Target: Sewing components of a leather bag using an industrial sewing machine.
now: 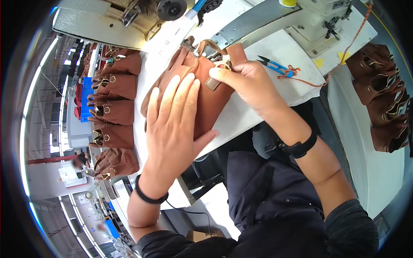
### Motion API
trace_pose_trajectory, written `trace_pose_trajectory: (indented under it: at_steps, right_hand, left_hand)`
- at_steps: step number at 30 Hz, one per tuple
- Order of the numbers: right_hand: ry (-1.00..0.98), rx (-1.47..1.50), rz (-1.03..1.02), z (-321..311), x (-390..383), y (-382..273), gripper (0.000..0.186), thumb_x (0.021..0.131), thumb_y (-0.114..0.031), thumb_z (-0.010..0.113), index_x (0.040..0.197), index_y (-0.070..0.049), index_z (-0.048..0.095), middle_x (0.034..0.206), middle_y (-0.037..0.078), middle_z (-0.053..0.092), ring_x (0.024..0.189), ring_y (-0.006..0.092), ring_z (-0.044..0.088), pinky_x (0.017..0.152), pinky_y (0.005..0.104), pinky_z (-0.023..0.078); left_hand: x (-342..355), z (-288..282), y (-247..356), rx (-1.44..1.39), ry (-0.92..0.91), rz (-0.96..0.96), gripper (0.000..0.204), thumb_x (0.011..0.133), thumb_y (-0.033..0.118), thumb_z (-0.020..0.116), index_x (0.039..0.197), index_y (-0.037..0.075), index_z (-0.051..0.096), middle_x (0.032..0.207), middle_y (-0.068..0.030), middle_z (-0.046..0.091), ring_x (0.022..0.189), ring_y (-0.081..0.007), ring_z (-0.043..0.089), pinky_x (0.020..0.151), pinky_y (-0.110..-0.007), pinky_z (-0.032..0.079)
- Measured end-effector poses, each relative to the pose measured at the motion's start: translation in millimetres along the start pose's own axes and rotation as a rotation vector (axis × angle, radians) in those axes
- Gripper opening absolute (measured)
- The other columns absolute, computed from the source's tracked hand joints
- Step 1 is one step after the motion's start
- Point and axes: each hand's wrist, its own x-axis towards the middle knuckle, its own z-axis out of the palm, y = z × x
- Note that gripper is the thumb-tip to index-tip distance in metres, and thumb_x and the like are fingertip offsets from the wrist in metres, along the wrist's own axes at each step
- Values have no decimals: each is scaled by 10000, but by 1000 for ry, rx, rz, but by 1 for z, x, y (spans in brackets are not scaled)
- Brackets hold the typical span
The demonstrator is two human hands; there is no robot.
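A brown leather bag [211, 109] lies under a sewing machine [133, 26], its upper part near the needle and presser foot [192, 47]. My left hand [170, 120] lies on the bag with fingers stretched out. My right hand [247, 86] pinches a leather tab [213, 82] with a gold ring on the bag's upper right. Blue-handled thread snips [279, 68], tied with orange cord, rest on the white table [266, 103] beside my right hand.
Several brown bags stand in a row on the left [116, 112] and on the right [378, 86]. A blue bin [86, 99] is behind the left row, and a yellow spool [287, 2] sits at the top. A distant person [79, 161] is at the far left.
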Motion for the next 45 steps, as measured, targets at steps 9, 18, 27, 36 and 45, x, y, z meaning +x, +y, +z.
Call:
trace_pose_trajectory:
  at_steps: [9, 18, 27, 36, 45]
  right_hand:
    - [238, -248, -377, 21, -6, 16, 278, 952, -211, 689, 913, 63, 710, 694, 38, 653, 629, 65, 545, 581, 289, 457]
    - [230, 7, -262, 29, -6, 11, 174, 942, -163, 705, 896, 4, 706, 758, -53, 636, 722, 27, 518, 656, 240, 442]
    - [139, -254, -239, 21, -13, -11, 212, 963, -189, 683, 888, 9, 703, 708, -25, 630, 680, 32, 520, 618, 248, 438]
    - [212, -254, -204, 15, 16, -23, 316, 953, -244, 711, 758, -6, 640, 726, 15, 668, 656, 37, 562, 580, 236, 446]
    - [245, -501, -210, 6, 32, -29, 386, 881, -342, 642, 708, -1, 699, 579, 121, 664, 561, 258, 691, 588, 367, 561]
  left_hand:
    - [14, 83, 5, -78, 413, -105, 845, 761, 148, 821, 1520, 66, 459, 1551, -111, 493, 1473, -315, 412, 1223, -569, 221]
    - [28, 105, -25, -85, 538, -31, 754, 767, 98, 829, 1462, 97, 537, 1475, -75, 585, 1395, -293, 512, 1196, -534, 265]
    - [35, 118, 6, -371, 667, -203, 819, 696, 163, 881, 1433, 57, 540, 1408, -95, 619, 1318, -264, 562, 1168, -491, 304]
    - [34, 122, 2, -528, 670, -183, 771, 690, -12, 829, 1419, 36, 585, 1411, -138, 613, 1318, -314, 561, 1145, -436, 374]
    - [37, 124, 4, -700, 673, -213, 592, 875, -24, 767, 1433, 1, 572, 1423, -131, 600, 1307, -249, 564, 1138, -379, 396]
